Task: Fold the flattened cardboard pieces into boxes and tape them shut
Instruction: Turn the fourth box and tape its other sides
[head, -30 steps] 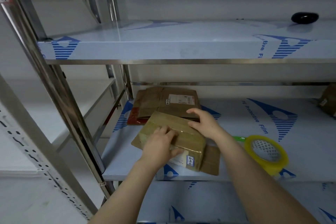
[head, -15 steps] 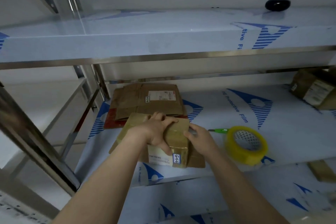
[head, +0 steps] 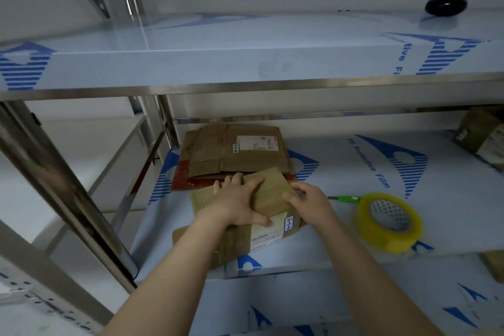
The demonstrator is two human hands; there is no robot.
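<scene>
The box (head: pixel 272 194) sits at the front of the middle shelf (head: pixel 341 169), flaps down, its inside hidden. My left hand (head: pixel 237 204) presses flat on its top, fingers spread and straight; my right hand (head: pixel 308 204) curls its fingers round the box's right end. Flattened cardboard (head: pixel 234 150) lies stacked just behind. A yellow tape roll (head: pixel 388 222) lies to the right, a green-handled tool (head: pixel 346 197) beside it.

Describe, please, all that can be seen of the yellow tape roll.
The tape roll is a wide ring of yellowish, glossy, see-through tape with a hollow core. It lies flat on the film-covered shelf, right of the right hand, which does not touch it. A green tool lies at its rear left edge.
</scene>
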